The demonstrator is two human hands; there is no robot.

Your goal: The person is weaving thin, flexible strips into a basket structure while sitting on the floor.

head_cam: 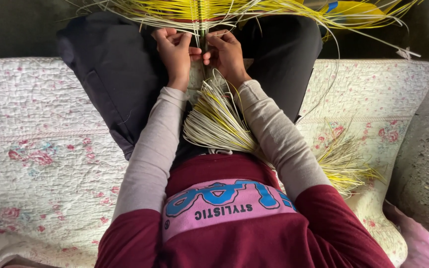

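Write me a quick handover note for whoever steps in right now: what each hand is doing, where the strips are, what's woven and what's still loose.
Left hand and right hand both pinch strips at the near edge of the woven panel, fingertips meeting.
Woven: a narrow yellow and white band at the top, over the lap.
Loose: strip ends fanning between the forearms; a spare bundle lies on the floral quilt to the right.

Support surface: a quilted mat (40, 149), cream with pink floral print, spread over a dark floor (423, 164). A loose bundle of yellow and white strips (346, 164) lies directly on its right portion.
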